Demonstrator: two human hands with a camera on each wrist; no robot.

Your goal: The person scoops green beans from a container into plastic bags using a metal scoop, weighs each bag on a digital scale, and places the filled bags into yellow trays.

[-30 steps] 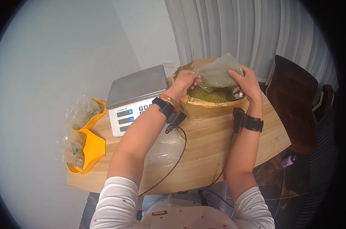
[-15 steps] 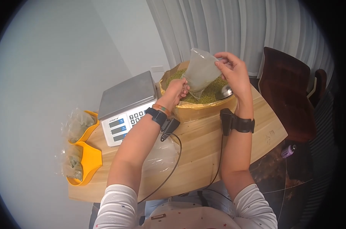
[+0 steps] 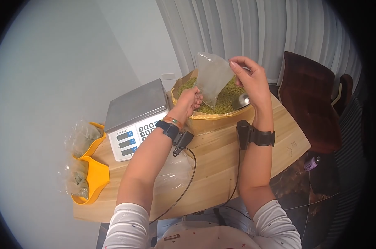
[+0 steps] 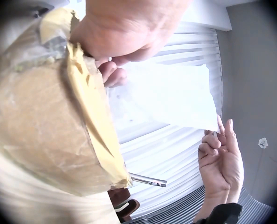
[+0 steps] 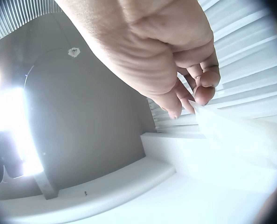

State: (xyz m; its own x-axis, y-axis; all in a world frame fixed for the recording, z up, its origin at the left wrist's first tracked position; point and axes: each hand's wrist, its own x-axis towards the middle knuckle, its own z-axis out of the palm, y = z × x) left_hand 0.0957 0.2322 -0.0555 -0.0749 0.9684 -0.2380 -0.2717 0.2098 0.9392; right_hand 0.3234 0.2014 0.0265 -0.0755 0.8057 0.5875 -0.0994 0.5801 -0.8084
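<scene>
Now I pinch the bag [image 3: 212, 79] between left hand [image 3: 191, 101] and right hand [image 3: 250, 81]. It hangs over the beans [image 3: 227, 99], so spills land there.

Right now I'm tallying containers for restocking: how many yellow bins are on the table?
2. Both sit at the table's left edge: one yellow bin beside the scale, the other just in front of it. Each holds clear bags. More could lie out of view.
</scene>
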